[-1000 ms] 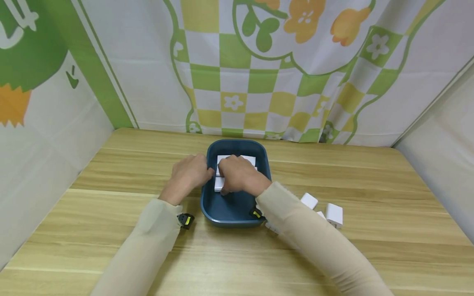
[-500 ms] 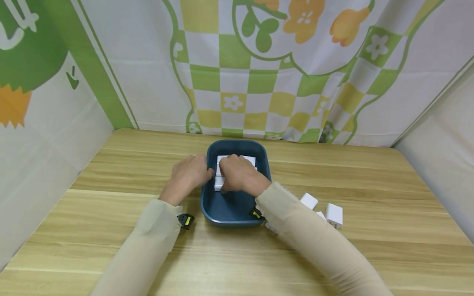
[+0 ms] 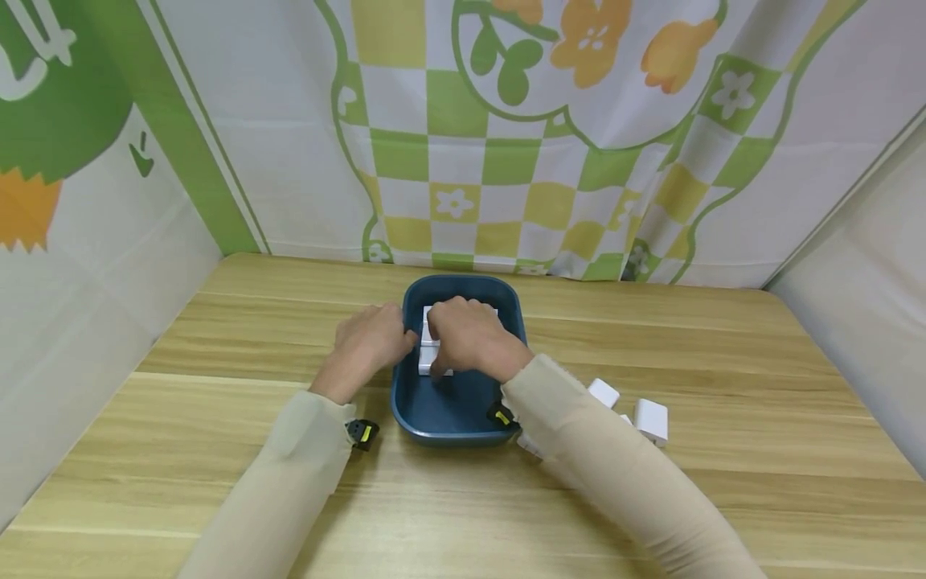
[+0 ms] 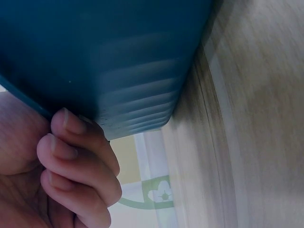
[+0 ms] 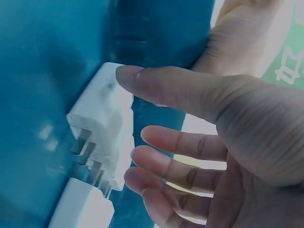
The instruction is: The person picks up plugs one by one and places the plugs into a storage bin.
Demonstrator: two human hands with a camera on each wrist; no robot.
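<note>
A dark blue plastic bin stands on the table, with several white plug-in chargers packed inside. My left hand grips the bin's left rim; its curled fingers show outside the wall in the left wrist view. My right hand reaches into the bin above the chargers and hides part of them. In the right wrist view its thumb touches the end of one white charger, while the other fingers are loosely bent and apart from it. A second charger lies prongs-first towards that group.
Right of the bin several more white chargers lie on the wooden table, among them one charger farthest right; the right sleeve partly covers others. A patterned curtain hangs behind the table.
My right hand has shifted slightly forward over the chargers, hiding more of the back ones. The left hand stays on the rim.
</note>
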